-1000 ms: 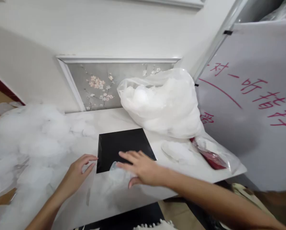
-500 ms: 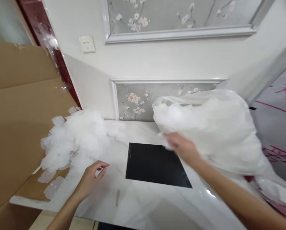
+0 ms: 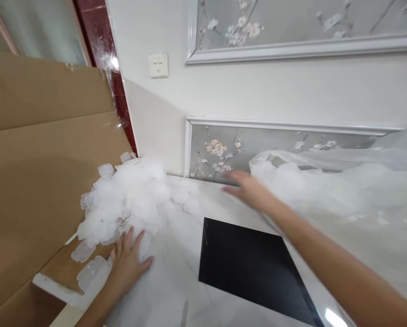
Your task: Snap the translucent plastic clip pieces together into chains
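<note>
A heap of thin, translucent white plastic pieces lies on the marble-patterned table, against the cardboard at the left. My left hand rests at the near edge of this heap, fingers spread, gripping nothing. My right hand is above the table's far side, beside the mouth of a clear plastic bag full of whitish pieces. Its thumb and fingers are apart, and no object shows between them. A black rectangular sheet lies flat on the table between the heap and my right forearm.
Tall brown cardboard stands along the left side. Behind the table rises a white wall with framed floral panels and a switch plate. A few loose plastic pieces overlap the cardboard at the table's left edge.
My left hand has spread its fingers and reached the heap. My right hand, earlier closed around a white piece near the bag, is now open and without it. The view has swung left.
</note>
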`<state>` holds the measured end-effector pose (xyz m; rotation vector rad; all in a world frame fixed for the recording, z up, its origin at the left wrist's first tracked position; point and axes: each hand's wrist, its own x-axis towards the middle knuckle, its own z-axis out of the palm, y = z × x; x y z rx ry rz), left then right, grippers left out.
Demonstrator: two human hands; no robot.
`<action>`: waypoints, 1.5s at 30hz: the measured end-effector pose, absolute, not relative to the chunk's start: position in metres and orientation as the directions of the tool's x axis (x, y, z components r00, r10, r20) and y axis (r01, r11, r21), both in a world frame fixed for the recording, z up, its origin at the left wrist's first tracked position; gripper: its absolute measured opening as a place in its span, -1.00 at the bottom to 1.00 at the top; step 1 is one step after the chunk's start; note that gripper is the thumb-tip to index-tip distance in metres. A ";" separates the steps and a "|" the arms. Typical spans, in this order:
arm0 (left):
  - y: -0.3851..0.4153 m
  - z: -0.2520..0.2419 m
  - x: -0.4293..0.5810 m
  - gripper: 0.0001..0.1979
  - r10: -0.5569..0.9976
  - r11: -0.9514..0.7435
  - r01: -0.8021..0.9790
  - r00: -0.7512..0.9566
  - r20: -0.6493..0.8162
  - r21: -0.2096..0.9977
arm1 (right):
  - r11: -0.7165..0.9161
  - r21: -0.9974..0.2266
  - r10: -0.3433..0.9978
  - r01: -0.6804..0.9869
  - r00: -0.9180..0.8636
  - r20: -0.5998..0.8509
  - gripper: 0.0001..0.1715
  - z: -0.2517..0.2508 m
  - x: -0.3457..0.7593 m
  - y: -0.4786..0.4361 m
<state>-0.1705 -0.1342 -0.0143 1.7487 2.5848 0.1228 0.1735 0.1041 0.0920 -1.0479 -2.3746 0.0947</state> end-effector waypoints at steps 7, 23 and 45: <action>-0.121 -0.017 -0.166 -0.48 0.926 0.364 0.928 -0.370 0.081 0.079 | 0.738 -0.467 0.582 0.488 -0.810 0.074 0.22 0.042 -0.081 0.107; -0.088 -0.021 -0.174 -0.78 0.909 -0.008 0.979 -0.078 0.410 0.203 | 0.709 -0.481 0.660 0.515 -0.724 0.198 -0.53 0.027 -0.107 0.096; 0.015 -0.019 -0.016 -0.62 0.866 -0.477 0.829 0.387 0.317 0.292 | 0.548 -0.522 0.835 0.654 -0.392 0.386 -0.53 -0.039 0.218 0.042</action>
